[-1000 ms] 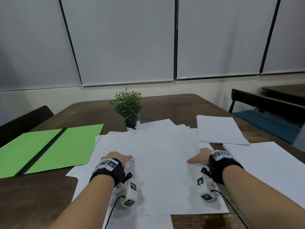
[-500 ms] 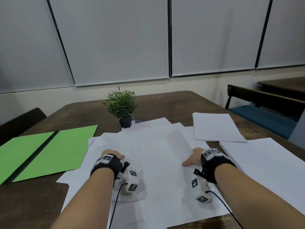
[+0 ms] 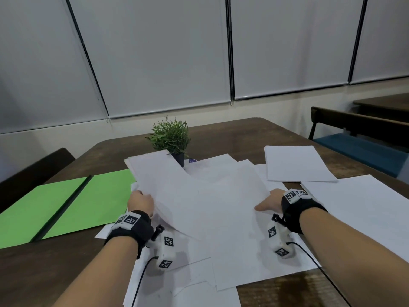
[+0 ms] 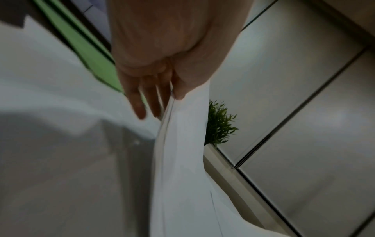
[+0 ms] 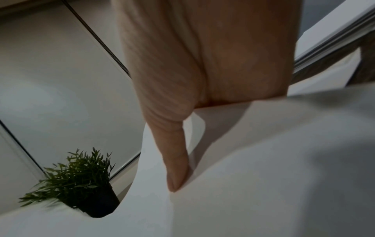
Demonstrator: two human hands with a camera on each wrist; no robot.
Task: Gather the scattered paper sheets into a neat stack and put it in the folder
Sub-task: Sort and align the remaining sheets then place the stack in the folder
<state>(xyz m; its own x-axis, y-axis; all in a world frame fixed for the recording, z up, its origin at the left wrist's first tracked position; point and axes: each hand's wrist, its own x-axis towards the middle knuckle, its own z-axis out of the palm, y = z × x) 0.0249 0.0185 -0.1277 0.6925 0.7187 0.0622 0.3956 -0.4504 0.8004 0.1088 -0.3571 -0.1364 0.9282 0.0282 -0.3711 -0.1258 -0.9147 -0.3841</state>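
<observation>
At the left edge of the dark brown wooden table (image 3: 232,134) an open bright green card folder with a black spine (image 3: 66,204) lies flat. Just to its right, the left hand (image 3: 141,203) grasps the left edge of a bundle of white paper sheets (image 3: 177,196), thumb on top and fingers beneath, as the left wrist view confirms; that edge is raised clear of the table and overlaps the folder's right edge in the head view. The bundle slopes down to the right into a loose heap of overlapping white paper sheets (image 3: 232,229) spread across the middle of the table down to its near edge, with corners fanned at several angles. Behind the heap, towards the far edge, a small green artificial plant in a black pot (image 3: 171,138) stands upright, its pot partly hidden by the lifted bundle. The right hand (image 3: 271,201) sits at the right margin of the heap; its thumb presses on the top sheet, while the remaining fingers are concealed under the paper, so its full hold cannot be told. Further right, a separate white sheet (image 3: 296,163) lies flat towards the far right corner, apart from the heap, and another large white sheet (image 3: 365,209) lies along the right edge. Both wrists carry black straps with white marker blocks.
</observation>
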